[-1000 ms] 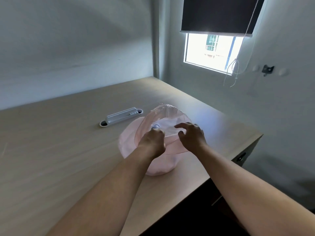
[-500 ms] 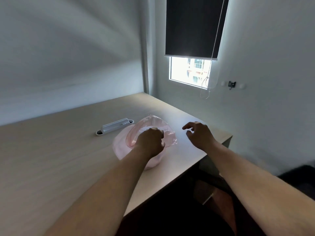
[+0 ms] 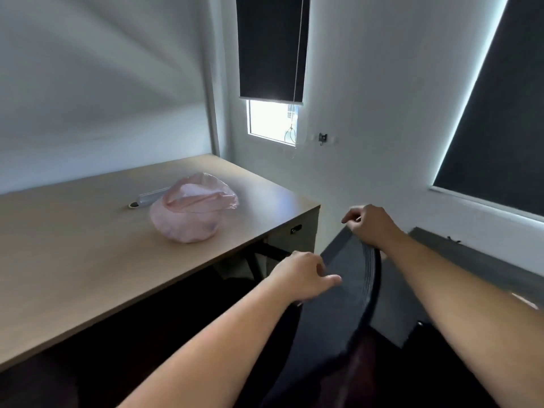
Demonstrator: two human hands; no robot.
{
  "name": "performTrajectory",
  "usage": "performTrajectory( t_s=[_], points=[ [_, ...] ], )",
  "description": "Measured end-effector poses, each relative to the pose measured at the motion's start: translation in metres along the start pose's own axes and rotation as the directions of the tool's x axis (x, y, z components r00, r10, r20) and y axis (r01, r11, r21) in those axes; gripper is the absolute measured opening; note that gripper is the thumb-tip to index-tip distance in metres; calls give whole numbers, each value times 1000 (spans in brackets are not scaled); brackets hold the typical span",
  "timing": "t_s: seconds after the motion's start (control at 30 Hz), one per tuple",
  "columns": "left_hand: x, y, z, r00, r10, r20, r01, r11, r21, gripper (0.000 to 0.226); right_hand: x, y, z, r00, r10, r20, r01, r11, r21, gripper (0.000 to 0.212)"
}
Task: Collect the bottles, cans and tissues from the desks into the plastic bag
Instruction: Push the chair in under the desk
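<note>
The pink translucent plastic bag (image 3: 188, 216) sits bulging on the wooden desk (image 3: 88, 260), its mouth gathered loosely on top; what is inside is hidden. Neither hand touches it. My left hand (image 3: 303, 275) hovers off the desk's front edge, fingers loosely curled and holding nothing, by the back of a dark chair (image 3: 347, 293). My right hand (image 3: 371, 225) is farther right, over the top of that chair back, fingers loosely curled and holding nothing.
A white socket strip (image 3: 147, 198) lies on the desk just behind the bag. A drawer unit (image 3: 294, 231) stands under the desk's right end. The wall has a window (image 3: 270, 119) with dark blinds, and a second blind (image 3: 500, 113) hangs at the right.
Both hands have left the bag and pulled back off the desk to the right, over the chair. The view has swung right and back; the bag stays on the desk.
</note>
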State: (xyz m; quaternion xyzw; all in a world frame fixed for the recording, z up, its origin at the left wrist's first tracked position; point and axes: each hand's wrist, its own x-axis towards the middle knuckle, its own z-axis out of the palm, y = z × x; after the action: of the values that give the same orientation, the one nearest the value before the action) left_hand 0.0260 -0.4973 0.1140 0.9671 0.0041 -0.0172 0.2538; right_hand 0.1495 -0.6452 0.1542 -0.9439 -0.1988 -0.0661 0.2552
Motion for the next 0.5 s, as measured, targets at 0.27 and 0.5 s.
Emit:
performTrajectory(
  t_s=[0.27, 0.5],
  points=[
    [-37, 46, 74, 981, -56, 188, 35, 993, 114, 67, -73, 69, 44, 997, 17, 76, -12, 998, -67, 23],
    [-44, 30, 56, 981, -86, 175, 87, 996, 3, 65, -57, 53, 62, 981, 28, 192, -34, 999, 28, 32]
  ],
)
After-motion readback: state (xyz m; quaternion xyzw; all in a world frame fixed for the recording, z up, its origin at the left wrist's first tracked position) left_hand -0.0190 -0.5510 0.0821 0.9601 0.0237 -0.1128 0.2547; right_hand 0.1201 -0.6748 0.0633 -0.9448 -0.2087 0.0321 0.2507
